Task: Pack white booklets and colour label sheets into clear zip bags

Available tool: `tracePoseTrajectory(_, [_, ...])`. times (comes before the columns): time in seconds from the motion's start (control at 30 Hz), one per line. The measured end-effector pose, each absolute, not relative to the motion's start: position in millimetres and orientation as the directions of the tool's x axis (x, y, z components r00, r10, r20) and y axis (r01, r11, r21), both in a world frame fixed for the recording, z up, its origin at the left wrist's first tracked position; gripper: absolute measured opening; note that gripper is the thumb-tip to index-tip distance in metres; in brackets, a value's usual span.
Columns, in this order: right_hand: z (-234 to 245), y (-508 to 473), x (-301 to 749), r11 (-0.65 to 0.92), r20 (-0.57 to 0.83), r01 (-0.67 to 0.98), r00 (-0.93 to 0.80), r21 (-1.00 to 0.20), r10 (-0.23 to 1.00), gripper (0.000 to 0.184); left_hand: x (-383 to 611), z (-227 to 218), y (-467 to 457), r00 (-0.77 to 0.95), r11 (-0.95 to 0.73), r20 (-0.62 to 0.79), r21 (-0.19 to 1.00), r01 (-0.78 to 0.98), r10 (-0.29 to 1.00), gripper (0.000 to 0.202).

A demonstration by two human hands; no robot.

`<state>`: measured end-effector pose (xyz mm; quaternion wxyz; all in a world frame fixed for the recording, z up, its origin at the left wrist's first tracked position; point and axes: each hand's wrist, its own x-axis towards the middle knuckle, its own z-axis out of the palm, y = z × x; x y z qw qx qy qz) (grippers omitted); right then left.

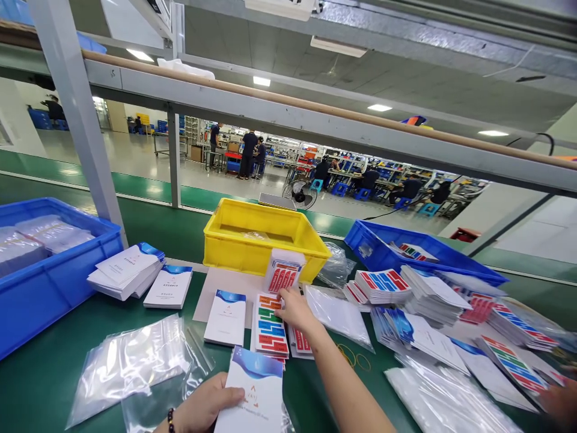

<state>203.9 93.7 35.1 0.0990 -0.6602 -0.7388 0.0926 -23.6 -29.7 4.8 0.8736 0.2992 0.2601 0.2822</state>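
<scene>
Nearby, booklet [256, 370], left side in left hand [202, 402]

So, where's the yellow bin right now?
In the head view, the yellow bin stands near the middle, beyond the right hand, between the left blue bin and the right blue bin.

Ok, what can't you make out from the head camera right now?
In the head view:
Held booklet: lower end cut off by the bottom edge.
Left hand: fingers underneath hidden by the booklet.
Co-worker's hand: blurred, cut off by the right edge.
Left blue bin: cut off by the left edge.
Distant workers: too small to tell what they handle.
</scene>
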Motion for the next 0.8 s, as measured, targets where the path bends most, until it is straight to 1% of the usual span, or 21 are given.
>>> tracePoseTrajectory(0.13, [35, 96, 204, 0.100, 0.027, 0.945, -0.097, -0.311, 0.995, 0.024, -23, 9, -31, 0.697, 0.687, -0.302, 0.627, -0.368, 0.650, 0.038])
tracePoseTrajectory(0.23, [34, 95, 204, 0.099, 0.047, 0.920, -0.087, -0.378, 0.995, 0.022, -22, 9, -30, 0.664, 0.710, -0.358, 0.592, -0.381, 0.656, 0.037])
tracePoseTrajectory(0.3, [34, 92, 205, 0.114, 0.077, 0.889, -0.089, -0.443, 0.993, 0.015, -22, 7, -29, 0.627, 0.720, -0.404, 0.570, -0.396, 0.666, 0.035])
tracePoseTrajectory(0.37, [36, 88, 209, 0.135, 0.117, 0.843, -0.087, -0.521, 0.989, 0.004, -21, 7, -28, 0.594, 0.722, -0.436, 0.552, -0.417, 0.676, 0.034])
tracePoseTrajectory(0.43, [39, 83, 216, 0.148, 0.160, 0.780, -0.062, -0.608, 0.985, 0.014, -21, 9, -28, 0.582, 0.732, -0.459, 0.532, -0.425, 0.671, 0.035])
tracePoseTrajectory(0.53, [44, 74, 228, 0.126, 0.194, 0.662, 0.031, -0.739, 0.981, 0.031, -20, 13, -27, 0.562, 0.750, -0.502, 0.509, -0.423, 0.657, 0.036])
tracePoseTrajectory(0.6, [44, 64, 230, 0.095, 0.164, 0.579, 0.068, -0.810, 0.984, 0.040, -20, 18, -27, 0.563, 0.759, -0.512, 0.494, -0.424, 0.648, 0.035])
tracePoseTrajectory(0.67, [41, 52, 222, 0.065, 0.099, 0.505, 0.042, -0.861, 0.994, 0.044, -19, 23, -26, 0.599, 0.769, -0.486, 0.462, -0.442, 0.636, 0.039])
tracePoseTrajectory(0.73, [34, 36, 205, 0.039, 0.032, 0.446, -0.024, -0.894, 0.999, 0.042, -17, 26, -26, 0.629, 0.774, -0.456, 0.434, -0.461, 0.630, 0.045])
tracePoseTrajectory(0.8, [27, 20, 185, 0.013, -0.027, 0.398, -0.097, -0.917, 0.995, 0.037, -16, 28, -26, 0.603, 0.760, -0.466, 0.454, -0.465, 0.647, 0.042])
